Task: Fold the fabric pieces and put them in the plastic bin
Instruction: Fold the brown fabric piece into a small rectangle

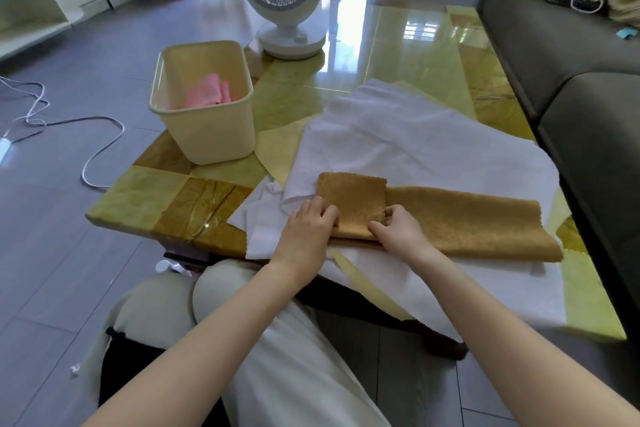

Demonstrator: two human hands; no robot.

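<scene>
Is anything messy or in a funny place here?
A little. The big white cloth lies rumpled on the glossy yellow table and droops over its near edge. A loose white cable snakes across the grey floor at the left. The mustard-brown fabric strip that the left hand and right hand hold is only partly folded.

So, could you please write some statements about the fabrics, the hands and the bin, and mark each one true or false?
1. The left hand and the right hand both hold the brown fabric. True.
2. The plastic bin is empty. False: a pink fabric lies inside it.
3. The brown fabric lies on top of the white fabric. True.
4. The plastic bin stands on the floor. False: it stands on the table, left of the fabrics.
</scene>
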